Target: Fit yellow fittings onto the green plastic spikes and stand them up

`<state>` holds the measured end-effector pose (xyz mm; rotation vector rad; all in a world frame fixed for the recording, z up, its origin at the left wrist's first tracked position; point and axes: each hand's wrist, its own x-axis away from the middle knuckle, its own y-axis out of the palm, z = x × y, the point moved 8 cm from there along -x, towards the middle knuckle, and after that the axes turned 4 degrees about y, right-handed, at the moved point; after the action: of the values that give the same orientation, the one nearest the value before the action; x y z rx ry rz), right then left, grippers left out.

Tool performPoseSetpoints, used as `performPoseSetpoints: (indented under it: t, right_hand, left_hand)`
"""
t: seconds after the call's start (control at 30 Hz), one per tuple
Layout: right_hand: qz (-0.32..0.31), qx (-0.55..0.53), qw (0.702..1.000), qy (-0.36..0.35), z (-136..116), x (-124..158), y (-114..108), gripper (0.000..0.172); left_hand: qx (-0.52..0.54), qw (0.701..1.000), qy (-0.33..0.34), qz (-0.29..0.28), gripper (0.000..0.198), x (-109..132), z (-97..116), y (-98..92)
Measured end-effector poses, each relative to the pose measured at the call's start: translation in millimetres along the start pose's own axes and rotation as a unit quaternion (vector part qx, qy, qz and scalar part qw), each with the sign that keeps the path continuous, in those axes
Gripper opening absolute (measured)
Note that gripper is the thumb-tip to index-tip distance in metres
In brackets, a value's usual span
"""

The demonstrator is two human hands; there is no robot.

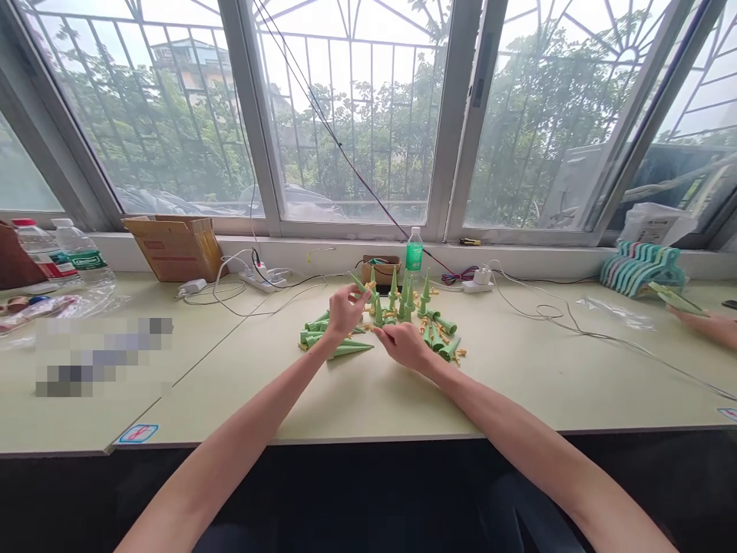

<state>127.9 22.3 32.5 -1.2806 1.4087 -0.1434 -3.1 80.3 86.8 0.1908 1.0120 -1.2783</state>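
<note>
My left hand point(346, 309) is closed on a green cone point(359, 284), which tilts up to the left. Close to its fingertips is a small yellow piece. My right hand point(404, 343) is lower and to the right, fingers curled together; whatever lies in them is hidden. Between and behind my hands, several green cones point(393, 292) stand upright with yellow bits around their bases. More cones lie on their sides to the left, including a long one point(352, 349) by my left wrist. Another group of lying cones point(449, 346) with yellow pieces is right of my right hand.
Behind the cones are a small cardboard box point(374, 269) and a green-labelled bottle point(414, 250). Cables and power strips point(268, 278) run along the wall. A larger carton point(176, 247) is at left, teal hangers point(640, 267) at right. Another person's hand point(711, 322) holds something green.
</note>
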Motion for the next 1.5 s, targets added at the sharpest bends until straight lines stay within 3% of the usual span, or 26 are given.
performPoseSetpoints:
  t: [0.17,0.3,0.43,0.63,1.17,1.37,1.5]
  right_hand:
    - [-0.048,0.037,0.995,-0.085,-25.8,10.5,17.5,0.048]
    - [-0.077,0.067,0.99,-0.102,-34.3,13.4,22.7,0.047]
    - [-0.093,0.078,0.988,-0.1,-36.5,14.0,25.6,0.047]
    - [-0.093,0.076,0.988,-0.1,-35.9,15.3,28.1,0.046]
    - [-0.1,0.079,0.987,-0.102,-37.8,20.8,29.5,0.044]
    - [-0.109,0.086,0.983,-0.119,-41.6,25.4,31.9,0.043]
    - [-0.119,0.093,0.98,-0.131,-44.4,28.2,34.4,0.04]
  left_hand:
    - [-0.031,0.998,0.036,-0.038,0.027,-30.5,15.5,13.4]
    - [-0.061,0.995,0.038,-0.068,0.027,-44.2,16.4,27.5]
    - [-0.114,0.987,-0.002,-0.11,0.027,-38.6,2.4,39.4]
    - [-0.135,0.976,-0.009,-0.173,0.022,-21.3,-12.0,53.0]
    - [-0.139,0.982,0.045,-0.119,0.019,-10.0,-13.0,54.8]
    - [-0.111,0.987,0.002,-0.116,0.016,-4.6,-16.2,53.0]
    - [-0.075,0.993,-0.021,-0.09,0.023,3.2,-14.2,39.8]
